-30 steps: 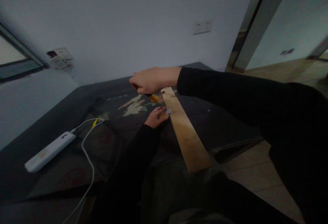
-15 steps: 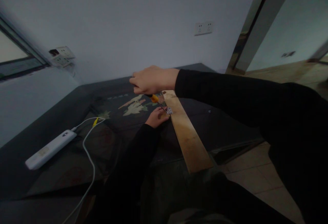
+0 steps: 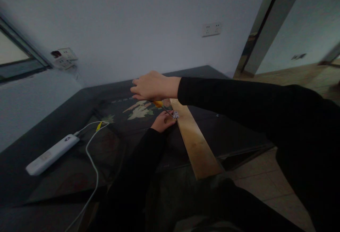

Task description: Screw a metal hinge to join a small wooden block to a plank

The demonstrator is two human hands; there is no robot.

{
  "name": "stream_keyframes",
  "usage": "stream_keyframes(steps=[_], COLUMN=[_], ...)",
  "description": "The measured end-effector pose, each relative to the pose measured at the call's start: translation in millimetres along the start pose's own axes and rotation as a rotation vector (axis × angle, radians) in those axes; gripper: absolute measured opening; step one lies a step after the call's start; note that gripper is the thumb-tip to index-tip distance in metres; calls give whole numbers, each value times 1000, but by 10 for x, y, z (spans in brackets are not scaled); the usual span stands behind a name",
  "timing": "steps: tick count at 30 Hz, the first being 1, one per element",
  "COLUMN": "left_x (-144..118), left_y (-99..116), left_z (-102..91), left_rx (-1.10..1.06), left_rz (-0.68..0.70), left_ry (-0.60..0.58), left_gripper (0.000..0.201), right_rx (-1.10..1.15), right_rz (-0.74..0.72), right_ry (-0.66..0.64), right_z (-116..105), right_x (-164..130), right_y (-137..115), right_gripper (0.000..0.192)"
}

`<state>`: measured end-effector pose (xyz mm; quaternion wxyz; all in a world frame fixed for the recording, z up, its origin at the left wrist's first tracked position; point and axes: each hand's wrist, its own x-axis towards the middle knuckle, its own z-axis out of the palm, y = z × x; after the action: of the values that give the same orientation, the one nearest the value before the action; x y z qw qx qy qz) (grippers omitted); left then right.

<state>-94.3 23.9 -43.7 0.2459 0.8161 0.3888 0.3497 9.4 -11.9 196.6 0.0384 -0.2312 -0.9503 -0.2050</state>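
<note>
At the centre of the frame the right hand [image 3: 150,87] is closed around the handle of a yellow-handled screwdriver [image 3: 159,104], its tip angled down at a small metal hinge [image 3: 175,114] on a wooden plank [image 3: 195,143]. Just below, the left hand [image 3: 163,121] pinches the hinge against the plank's edge on the dark table [image 3: 66,175]

A single head-worn camera is looking forward and down from above the near edge of the table [image 3: 66,119], facing the wall beyond it. It is sitting close, with both sleeves filling the lower frame near the table and a doorway showing to the table's right.
</note>
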Motion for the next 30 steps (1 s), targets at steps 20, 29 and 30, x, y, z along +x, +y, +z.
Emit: stream_keyframes(steps=[20,29,30], left_x=[-4,1,4], left_y=[18,34,35], left_z=[-15,-14,-14], left_rx=[16,5,9], left_rz=[-18,-13,-11], left_ry=[-8,-2,-3], left_gripper=[53,54,53], right_rx=[59,-55,-61], right_rz=[-58,2,-22], right_ry=[-83,2,-8], right_z=[-43,-22,-11], right_x=[5,20,22], right_y=[7,-43,-46], right_gripper=[32,33,36])
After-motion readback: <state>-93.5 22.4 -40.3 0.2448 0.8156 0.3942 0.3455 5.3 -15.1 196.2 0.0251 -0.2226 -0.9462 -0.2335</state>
